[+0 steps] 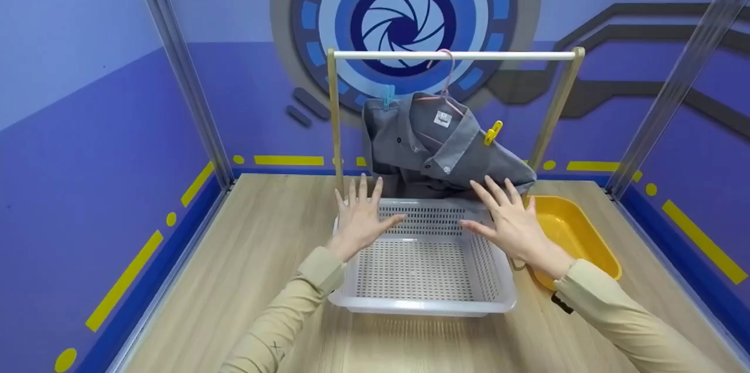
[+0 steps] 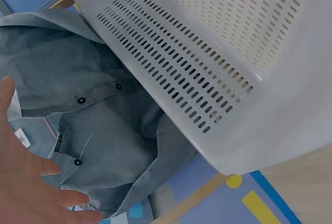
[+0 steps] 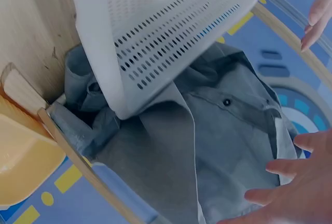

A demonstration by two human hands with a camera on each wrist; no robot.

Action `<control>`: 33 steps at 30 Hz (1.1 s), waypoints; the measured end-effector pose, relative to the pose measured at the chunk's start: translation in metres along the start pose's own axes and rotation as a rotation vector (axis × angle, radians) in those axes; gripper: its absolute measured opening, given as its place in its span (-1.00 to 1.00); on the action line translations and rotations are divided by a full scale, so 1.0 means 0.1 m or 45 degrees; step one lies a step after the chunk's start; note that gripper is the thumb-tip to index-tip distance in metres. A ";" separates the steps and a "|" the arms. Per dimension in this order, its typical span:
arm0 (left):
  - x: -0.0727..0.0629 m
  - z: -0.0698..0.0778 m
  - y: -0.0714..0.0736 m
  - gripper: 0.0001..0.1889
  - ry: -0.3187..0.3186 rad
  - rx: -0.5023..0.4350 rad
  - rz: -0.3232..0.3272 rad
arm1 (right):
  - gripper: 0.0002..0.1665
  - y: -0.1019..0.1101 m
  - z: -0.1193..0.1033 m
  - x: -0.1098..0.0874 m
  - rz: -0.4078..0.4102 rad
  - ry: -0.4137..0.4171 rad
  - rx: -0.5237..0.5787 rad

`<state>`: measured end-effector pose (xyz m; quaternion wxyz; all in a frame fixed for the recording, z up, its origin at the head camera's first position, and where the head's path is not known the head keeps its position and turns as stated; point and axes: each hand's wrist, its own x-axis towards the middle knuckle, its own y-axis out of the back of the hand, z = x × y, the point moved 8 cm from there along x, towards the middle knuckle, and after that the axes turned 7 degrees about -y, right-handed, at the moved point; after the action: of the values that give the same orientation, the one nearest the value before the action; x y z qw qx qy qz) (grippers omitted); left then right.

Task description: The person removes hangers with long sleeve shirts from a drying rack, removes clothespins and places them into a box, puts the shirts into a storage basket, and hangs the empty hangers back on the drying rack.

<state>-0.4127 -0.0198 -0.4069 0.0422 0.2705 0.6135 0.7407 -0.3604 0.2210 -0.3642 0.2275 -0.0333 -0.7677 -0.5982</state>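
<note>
Both hands hover with fingers spread and hold nothing. The left hand (image 1: 358, 218) is over the left rim of a white perforated basket (image 1: 422, 306), the right hand (image 1: 512, 226) over its right rim. Behind the basket a grey shirt (image 1: 404, 153) hangs on a pink hanger (image 1: 450, 71) from the white rail. A blue clothespin (image 1: 388, 95) sits at one shoulder and a yellow clothespin (image 1: 493, 133) at the other. In the left wrist view the left fingers overlap the shirt (image 2: 111, 125); the right wrist view shows the right fingers near the shirt (image 3: 171, 156) too.
The rack's white rail (image 1: 375, 55) rests on two wooden posts. An orange tub (image 1: 609, 256) stands right of the basket, partly behind the right forearm. Patterned blue panels (image 1: 105, 144) and metal posts surround the wooden table (image 1: 258, 244).
</note>
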 end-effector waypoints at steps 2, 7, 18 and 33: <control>0.02 -0.02 0.04 -0.02 0.001 -0.016 0.025 | -0.06 0.07 0.01 0.02 0.051 0.026 0.005; 0.05 -0.06 0.20 -0.12 -0.065 -0.017 0.156 | -0.12 0.25 0.04 0.04 0.154 0.069 0.031; 0.08 -0.27 0.55 -0.36 -0.190 0.021 0.572 | -0.24 0.62 0.22 0.08 0.371 0.080 0.167; 0.15 -0.65 0.76 -0.54 -0.075 -0.197 0.735 | -0.30 0.83 0.66 0.20 0.398 -0.078 0.397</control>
<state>-0.4346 -0.0901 -0.3369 -0.1318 0.4510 0.4515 0.7585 -0.3720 0.3011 -0.2936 0.2964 -0.1346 -0.8430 -0.4282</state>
